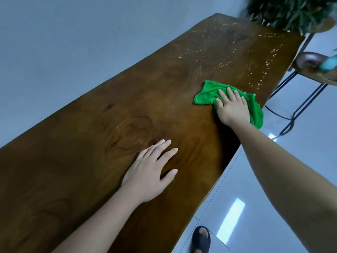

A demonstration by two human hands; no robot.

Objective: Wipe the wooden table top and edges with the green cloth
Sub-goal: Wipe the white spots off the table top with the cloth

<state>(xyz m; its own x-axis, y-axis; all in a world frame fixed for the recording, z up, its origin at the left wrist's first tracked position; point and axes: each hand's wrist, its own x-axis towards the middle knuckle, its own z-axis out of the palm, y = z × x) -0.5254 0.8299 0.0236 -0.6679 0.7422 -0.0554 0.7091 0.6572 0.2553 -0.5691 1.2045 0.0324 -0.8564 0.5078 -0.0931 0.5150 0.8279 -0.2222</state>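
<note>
A long dark wooden table (102, 128) runs from the lower left to the upper right. The green cloth (207, 93) lies crumpled on its top near the right edge, one end hanging over that edge. My right hand (232, 108) presses flat on the cloth, fingers spread over it. My left hand (152, 168) rests palm down on the bare wood nearer to me, fingers apart, holding nothing. Pale droplets or specks (269, 57) dot the far part of the table top beyond the cloth.
A leafy plant (291, 11) stands at the table's far end. A stool with black metal legs (310, 84) stands on the white tiled floor to the right of the table. A foot in a dark sandal (201, 239) is below. A grey wall lies behind.
</note>
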